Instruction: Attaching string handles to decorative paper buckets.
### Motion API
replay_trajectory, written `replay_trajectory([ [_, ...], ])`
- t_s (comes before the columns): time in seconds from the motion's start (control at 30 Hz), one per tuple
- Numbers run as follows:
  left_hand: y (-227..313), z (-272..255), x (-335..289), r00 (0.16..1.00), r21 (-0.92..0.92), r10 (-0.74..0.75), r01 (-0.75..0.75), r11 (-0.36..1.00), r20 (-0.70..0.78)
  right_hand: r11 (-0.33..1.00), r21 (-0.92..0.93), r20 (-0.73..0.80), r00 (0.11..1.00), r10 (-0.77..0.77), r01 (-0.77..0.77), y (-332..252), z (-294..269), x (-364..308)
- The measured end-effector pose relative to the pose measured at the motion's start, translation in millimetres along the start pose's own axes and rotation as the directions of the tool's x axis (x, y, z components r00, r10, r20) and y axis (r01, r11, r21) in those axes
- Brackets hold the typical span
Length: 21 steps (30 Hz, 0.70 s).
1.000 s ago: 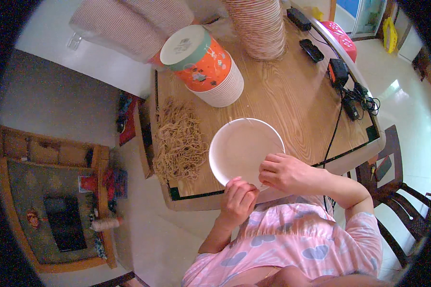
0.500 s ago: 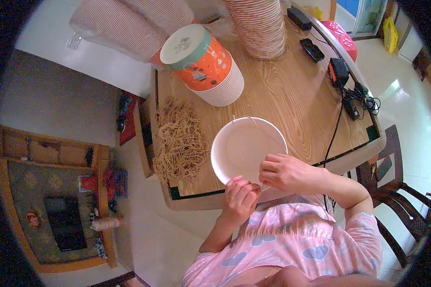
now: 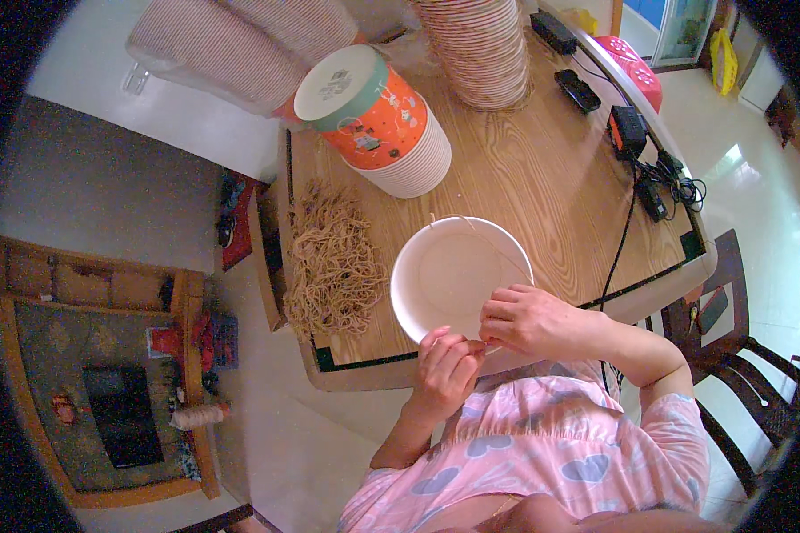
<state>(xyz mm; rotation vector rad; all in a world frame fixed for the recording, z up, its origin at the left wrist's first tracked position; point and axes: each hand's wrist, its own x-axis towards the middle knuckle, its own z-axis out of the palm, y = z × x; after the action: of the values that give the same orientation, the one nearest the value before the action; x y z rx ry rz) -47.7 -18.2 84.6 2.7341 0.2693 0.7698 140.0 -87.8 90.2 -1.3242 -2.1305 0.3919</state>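
Note:
A white paper bucket (image 3: 453, 271) stands near the table's front edge with its mouth facing up. Tan twine (image 3: 482, 229) runs from its far rim across the opening toward my right hand (image 3: 533, 322). That hand is closed at the near right rim, its fingers bent in a pinch. Close beside it, my left hand (image 3: 447, 366) is closed too, with its fingertips against the near rim. A small tan bit of twine shows between the two sets of fingertips; the rest of it is hidden by my fingers. Left of the bucket lies a heap of loose twine lengths (image 3: 336, 266).
Nested orange and green paper buckets (image 3: 378, 120) stand upside down behind the twine heap. A tall stack of cups (image 3: 476, 53) and wrapped stacks (image 3: 218, 53) are at the back. Black adapters (image 3: 628, 133) and cables lie along the right side, with a dark chair (image 3: 729, 329) beyond.
Both hands stay at the near rim, with only slight finger movement. The bucket and twine heap keep their places.

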Motion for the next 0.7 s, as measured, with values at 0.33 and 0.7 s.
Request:
replay_trajectory([
  [0.33, -4.0, 0.5, -2.6, 0.998, -0.017, -0.048, 0.048, 0.999, 0.030, 1.000, -0.017, 0.031, 0.999, 0.009, -0.008, -1.3, 0.4, 0.5],
  [0.7, -5.9, -0.9, 8.9, 0.992, -0.047, -0.126, 0.127, 0.991, 0.017, 0.999, 0.033, -0.008, 1.000, 0.020, -0.020, 0.1, -14.3, 4.6],
])
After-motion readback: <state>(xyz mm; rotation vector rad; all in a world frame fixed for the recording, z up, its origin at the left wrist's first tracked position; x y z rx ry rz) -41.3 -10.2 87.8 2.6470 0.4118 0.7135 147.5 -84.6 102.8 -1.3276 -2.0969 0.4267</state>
